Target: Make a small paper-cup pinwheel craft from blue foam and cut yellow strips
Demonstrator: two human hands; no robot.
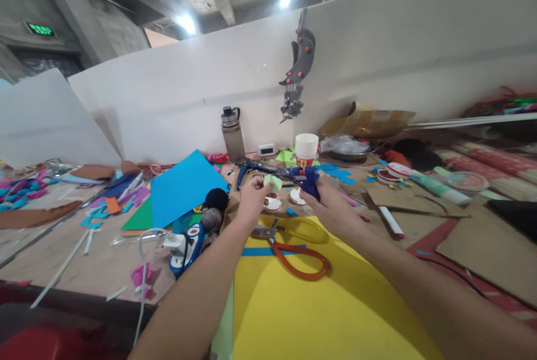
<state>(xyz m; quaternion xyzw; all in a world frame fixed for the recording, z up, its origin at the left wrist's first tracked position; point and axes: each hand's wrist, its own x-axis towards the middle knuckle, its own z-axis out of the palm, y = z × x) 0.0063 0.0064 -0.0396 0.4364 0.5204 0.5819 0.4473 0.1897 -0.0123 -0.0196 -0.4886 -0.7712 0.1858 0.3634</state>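
Between the fingers of my left hand (251, 200) is a small light green paper piece (273, 183). My right hand (333, 203) grips a blue hot glue gun (309, 182), its nozzle pointing left toward the paper. Below the hands lie two white discs, one near the left fingers (273, 204) and a second disc (297, 197) by the glue gun. Closer to me, scissors with orange-red handles (302, 275) rest on a large yellow sheet (335, 315) beside a blue paper strip (255, 251).
Behind the hands stand paper cups (306, 145), a water bottle (232, 135) and a small white digital display (266, 150). Blue sheets (184, 189), yarn balls (216, 200) and a blue power strip (191, 248) lie left. Cardboard (495, 251) covers the right. A grey moon ornament (304, 58) hangs ahead.
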